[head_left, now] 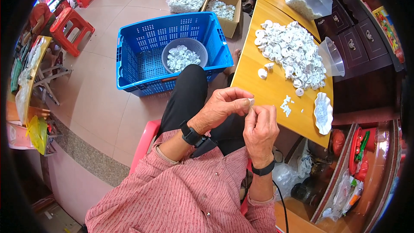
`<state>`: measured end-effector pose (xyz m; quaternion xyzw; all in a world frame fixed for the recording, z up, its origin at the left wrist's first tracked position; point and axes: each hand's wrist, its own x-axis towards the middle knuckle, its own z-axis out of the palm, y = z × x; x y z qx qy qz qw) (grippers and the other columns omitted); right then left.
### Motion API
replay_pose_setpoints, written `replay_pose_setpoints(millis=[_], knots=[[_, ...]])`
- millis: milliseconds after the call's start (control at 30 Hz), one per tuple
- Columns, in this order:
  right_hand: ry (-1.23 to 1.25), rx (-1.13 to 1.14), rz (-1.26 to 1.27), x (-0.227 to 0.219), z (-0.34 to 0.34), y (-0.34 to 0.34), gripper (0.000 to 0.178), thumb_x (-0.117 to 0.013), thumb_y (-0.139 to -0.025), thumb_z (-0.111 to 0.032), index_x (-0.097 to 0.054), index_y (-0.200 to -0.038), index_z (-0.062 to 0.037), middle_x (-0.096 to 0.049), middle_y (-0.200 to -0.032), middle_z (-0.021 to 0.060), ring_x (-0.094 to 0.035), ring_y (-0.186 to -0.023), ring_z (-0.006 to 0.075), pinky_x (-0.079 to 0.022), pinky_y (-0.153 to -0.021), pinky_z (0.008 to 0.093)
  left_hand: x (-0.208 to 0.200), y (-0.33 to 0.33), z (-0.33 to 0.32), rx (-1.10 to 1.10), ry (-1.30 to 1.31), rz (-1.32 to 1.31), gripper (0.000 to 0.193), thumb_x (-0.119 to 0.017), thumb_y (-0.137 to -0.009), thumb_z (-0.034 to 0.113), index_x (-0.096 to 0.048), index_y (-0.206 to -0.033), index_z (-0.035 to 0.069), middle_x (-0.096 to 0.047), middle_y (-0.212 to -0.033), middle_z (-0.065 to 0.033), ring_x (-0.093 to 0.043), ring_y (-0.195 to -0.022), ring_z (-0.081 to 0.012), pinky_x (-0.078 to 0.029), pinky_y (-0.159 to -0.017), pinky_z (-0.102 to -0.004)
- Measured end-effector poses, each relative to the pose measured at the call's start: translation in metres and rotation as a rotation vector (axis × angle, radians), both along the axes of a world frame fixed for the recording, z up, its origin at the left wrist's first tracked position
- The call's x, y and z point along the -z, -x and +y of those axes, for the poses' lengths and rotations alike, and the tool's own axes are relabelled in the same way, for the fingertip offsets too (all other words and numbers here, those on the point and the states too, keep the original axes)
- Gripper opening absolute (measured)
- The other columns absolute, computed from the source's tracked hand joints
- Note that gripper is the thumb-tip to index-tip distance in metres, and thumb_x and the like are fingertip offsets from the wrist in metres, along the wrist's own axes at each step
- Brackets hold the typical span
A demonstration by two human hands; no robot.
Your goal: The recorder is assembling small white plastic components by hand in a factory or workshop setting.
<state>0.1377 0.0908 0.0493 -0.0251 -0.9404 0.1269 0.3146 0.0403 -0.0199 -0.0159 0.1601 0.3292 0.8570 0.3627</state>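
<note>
My left hand (224, 105) is closed in a pinch on a small white plastic piece (251, 102), held above my lap beside the table. Close against it, my right hand (261, 130) also has its fingers pressed together; whatever they grip is hidden. On the yellow wooden table (248, 69) lies a large heap of round white plastic parts (293, 51), with a few loose ones at its near left. Tiny white bits (286, 105) are scattered nearer to me. A white wavy-edged dish (323, 114) holds small pale pieces.
A blue plastic crate (142, 84) on the floor holds a grey bowl (165, 56) of white parts. Beyond it are a clear tub (186, 1) and a cardboard box (233, 21) of similar parts. Clear containers stand at the table's right edge. Red stools (71, 28) stand far left.
</note>
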Motion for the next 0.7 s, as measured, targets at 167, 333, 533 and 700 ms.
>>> replay_pose_setpoints(millis=[167,333,533,700], knots=[[-0.004,0.002,-0.008,0.0009,0.0014,-0.0009,0.013,-0.069,-0.085,-0.001,-0.058,-0.091,-0.0029,-0.055,-0.088,0.0130,-0.063,-0.075,0.0321,-0.053,-0.062,0.0405,0.0023,-0.0006,0.0004,0.009,0.005,0.010,0.026,-0.070,-0.093,0.009,-0.067,-0.116,-0.002,-0.070,-0.103,-0.0097,-0.067,-0.085,-0.0135,-0.058,-0.077,-0.0276],[-0.009,0.017,-0.006,0.0022,-0.0001,0.0001,0.014,-0.069,-0.084,-0.001,-0.057,-0.091,-0.0031,-0.055,-0.088,0.0131,-0.063,-0.075,0.0322,-0.053,-0.061,0.0407,0.0002,-0.0013,0.0006,0.015,0.000,0.002,0.026,-0.070,-0.093,0.009,-0.067,-0.116,-0.002,-0.070,-0.103,-0.0095,-0.067,-0.085,-0.0136,-0.058,-0.077,-0.0276],[-0.027,0.016,0.008,0.0032,-0.0009,0.0013,0.014,-0.069,-0.084,0.000,-0.057,-0.091,-0.0028,-0.055,-0.087,0.0133,-0.063,-0.075,0.0324,-0.053,-0.061,0.0406,-0.0041,-0.0015,-0.0003,-0.016,0.022,-0.007,0.024,-0.072,-0.093,0.012,-0.069,-0.112,-0.001,-0.069,-0.093,-0.0045,-0.064,-0.079,-0.0094,-0.055,-0.073,-0.0257],[-0.016,0.017,0.006,0.0053,0.0002,0.0010,0.013,-0.069,-0.085,0.000,-0.058,-0.093,-0.0024,-0.056,-0.087,0.0136,-0.063,-0.076,0.0326,-0.053,-0.062,0.0406,-0.0001,-0.0006,-0.0001,-0.001,0.039,0.092,0.024,-0.069,-0.093,0.008,-0.067,-0.115,-0.002,-0.070,-0.103,-0.0089,-0.067,-0.085,-0.0133,-0.058,-0.077,-0.0273]])
